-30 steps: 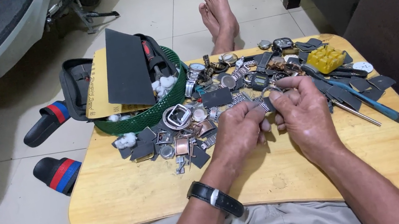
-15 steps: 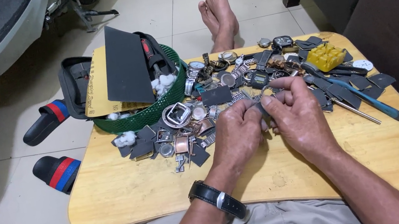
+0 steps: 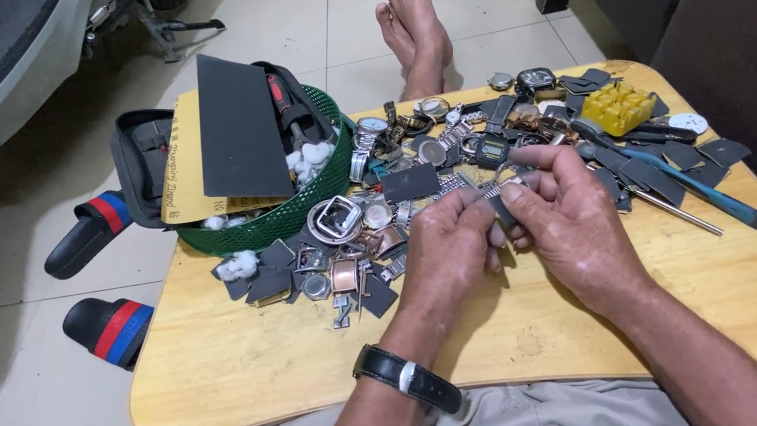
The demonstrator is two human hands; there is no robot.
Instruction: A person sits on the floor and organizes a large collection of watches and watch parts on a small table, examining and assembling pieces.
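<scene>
I see both hands pinching one metal watch band (image 3: pixel 487 194) above the middle of the desk (image 3: pixel 251 365): left hand (image 3: pixel 451 252) and right hand (image 3: pixel 567 219) each have their grip pressed on it. A slip could drop it into the heap of watch parts (image 3: pixel 353 242), where it may get lost.

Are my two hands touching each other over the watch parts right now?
Touching. The head view shows the left hand and right hand meeting at the fingertips, pinching a small metal watch band piece between them above the wooden table.
</scene>
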